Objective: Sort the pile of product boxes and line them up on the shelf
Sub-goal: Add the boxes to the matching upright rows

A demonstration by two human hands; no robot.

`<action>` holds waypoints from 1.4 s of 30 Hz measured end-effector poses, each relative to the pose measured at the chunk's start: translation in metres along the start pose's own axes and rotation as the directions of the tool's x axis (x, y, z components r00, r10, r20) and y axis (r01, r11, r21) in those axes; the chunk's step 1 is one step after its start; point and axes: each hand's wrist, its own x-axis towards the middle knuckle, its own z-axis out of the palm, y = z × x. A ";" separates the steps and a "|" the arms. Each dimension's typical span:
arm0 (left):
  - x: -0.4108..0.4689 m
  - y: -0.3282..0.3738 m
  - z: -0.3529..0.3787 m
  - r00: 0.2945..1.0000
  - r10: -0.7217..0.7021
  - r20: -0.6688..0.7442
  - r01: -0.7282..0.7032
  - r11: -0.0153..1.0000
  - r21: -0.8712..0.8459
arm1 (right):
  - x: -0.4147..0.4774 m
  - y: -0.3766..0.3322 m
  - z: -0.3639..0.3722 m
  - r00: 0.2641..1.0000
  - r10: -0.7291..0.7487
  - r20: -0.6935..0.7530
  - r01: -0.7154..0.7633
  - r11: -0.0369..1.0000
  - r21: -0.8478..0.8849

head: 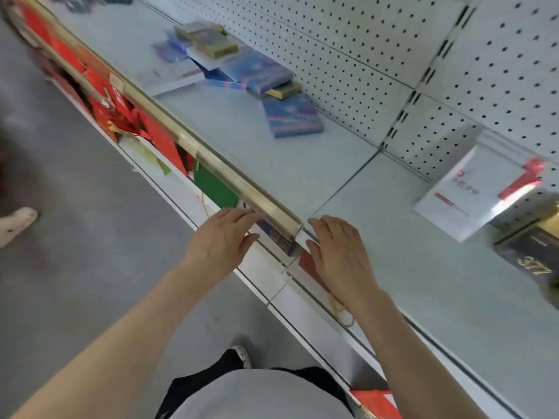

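Note:
A loose pile of product boxes (230, 58) lies on the pale shelf (272, 164) toward the back: blue ones, white ones and a few gold-edged ones, stacked at odd angles. One blue box (292, 116) sits apart, flat, just right of the pile. Both hands hover at the shelf's front edge, well short of the pile. My left hand (220, 240) has relaxed fingers over the gold price rail (211, 160). My right hand (335, 249) lies the same way beside the rail's end. Neither holds anything.
A white pegboard back wall (393, 40) runs behind the shelf. A white box with red markings (472, 192) and a dark box with gold lettering (529, 255) stand at the right. Red and green packages (127, 113) fill the lower shelf. Someone's white shoe (15, 222) is on the grey floor at left.

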 end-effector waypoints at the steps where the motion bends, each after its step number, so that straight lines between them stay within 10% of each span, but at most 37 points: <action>1: -0.001 -0.018 -0.006 1.000 -0.023 -0.005 0.023 1.000 0.008 | 0.015 -0.014 0.006 1.000 -0.005 0.006 0.005 1.000 0.015; 19: 0.152 -0.257 -0.047 0.996 -0.078 -0.050 0.080 0.996 0.038 | 0.325 -0.063 0.063 0.995 0.077 -0.058 -0.074 0.996 0.049; 27: 0.248 -0.343 -0.063 0.997 -0.071 0.017 0.069 0.996 0.063 | 0.505 -0.031 0.093 0.899 0.416 0.134 -0.412 0.909 -0.063; 42: 0.467 -0.442 0.002 0.955 0.239 0.173 -0.234 0.971 -0.052 | 0.460 -0.041 0.112 0.875 0.480 0.064 -0.473 0.818 0.327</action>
